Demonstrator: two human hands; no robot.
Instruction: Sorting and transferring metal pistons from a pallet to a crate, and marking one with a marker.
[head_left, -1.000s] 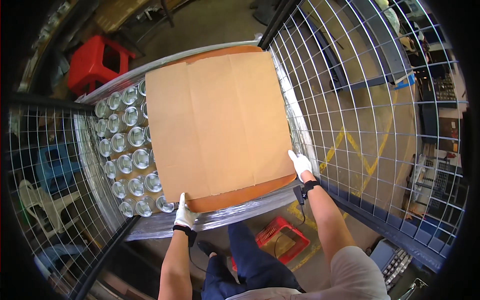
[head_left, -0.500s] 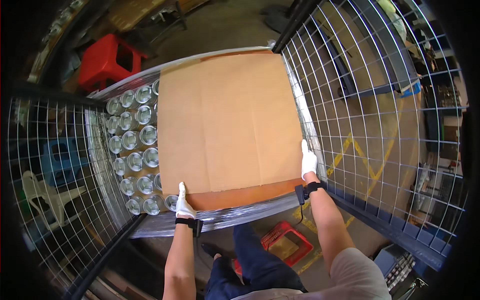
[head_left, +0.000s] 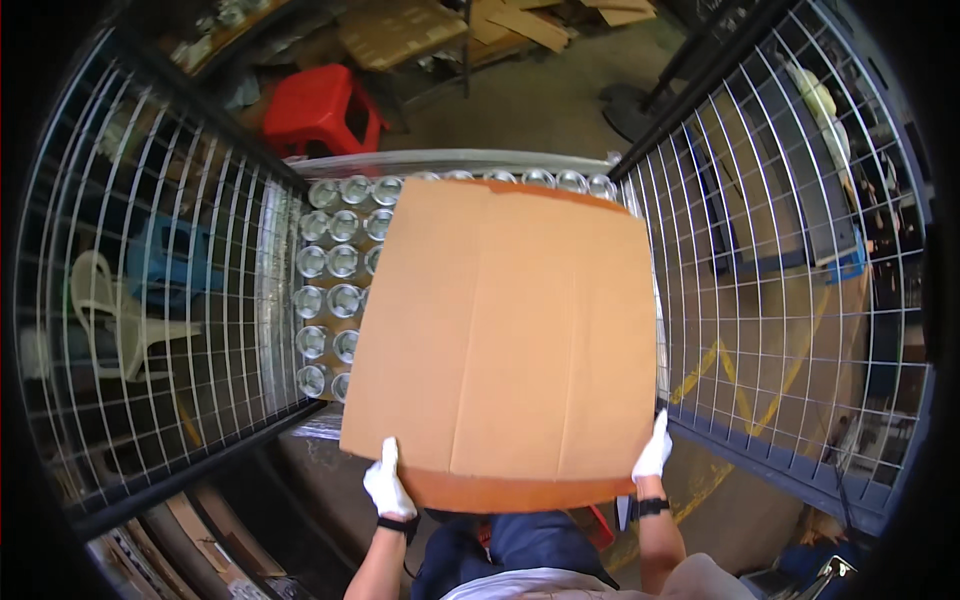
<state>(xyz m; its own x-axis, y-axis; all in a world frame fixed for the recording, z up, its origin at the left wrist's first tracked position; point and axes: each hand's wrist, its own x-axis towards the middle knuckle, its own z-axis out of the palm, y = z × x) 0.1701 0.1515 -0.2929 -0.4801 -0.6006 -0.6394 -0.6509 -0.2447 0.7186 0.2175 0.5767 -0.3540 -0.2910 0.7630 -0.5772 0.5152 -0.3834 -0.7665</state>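
A large brown cardboard sheet spans the space between my hands, its near edge hanging past the front of the cage. My left hand, in a white glove, grips its near left corner with the thumb on top. At the near right corner my gloved right hand holds the edge the same way. Beneath and beside the sheet stand rows of clear glass jars; several show along the left and the far side, the others are hidden under the cardboard.
Wire mesh panels rise on the left and right of the jars. Plastic film wraps the far edge. Beyond it stands a red stool. A white chair is outside the left mesh. A red crate shows partly by my legs.
The cardboard sheet has come toward me with both hands and tilted slightly. Jars along the far side are now uncovered, and the view has shifted.
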